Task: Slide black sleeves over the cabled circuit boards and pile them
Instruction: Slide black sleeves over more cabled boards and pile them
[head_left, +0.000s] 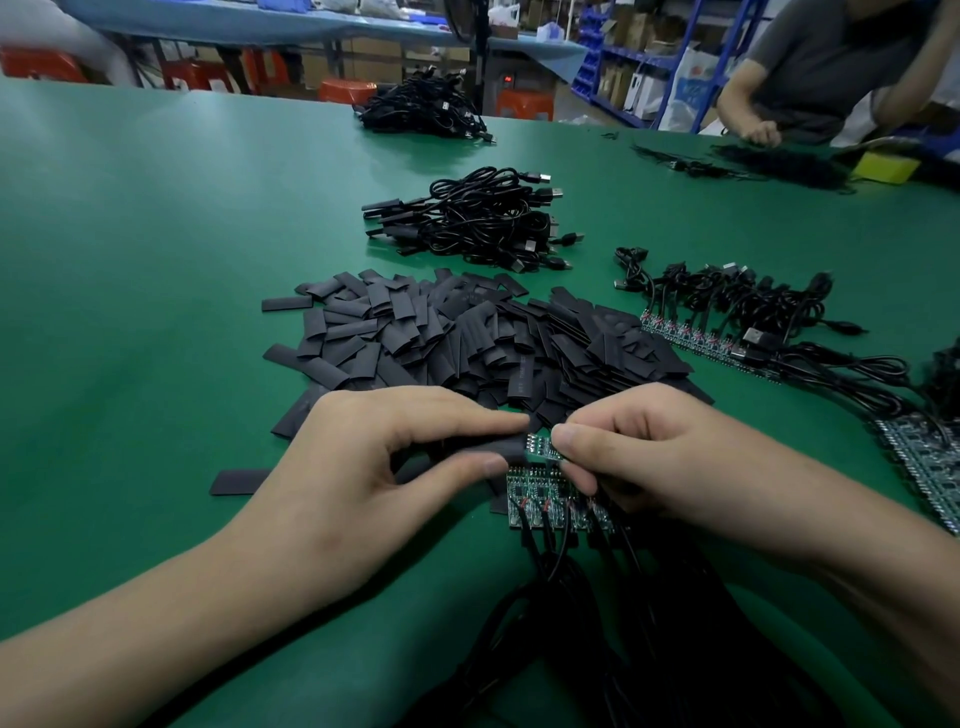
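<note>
- The board (540, 448) is held up just in front of the sleeve pile (467, 332). One end goes into a sleeve (498, 448), and I cannot tell how far in it is.
- The left hand (363, 467) pinches the sleeve with thumb and finger.
- The right hand (665, 457) pinches the board. Its cable is hidden under the fingers.
- A board row (545, 499) lies under both hands, partly covered.
- Sleeved cables (467, 218) lie behind the pile.
- Right of the pile, more boards (691, 332) run off the edge.
</note>
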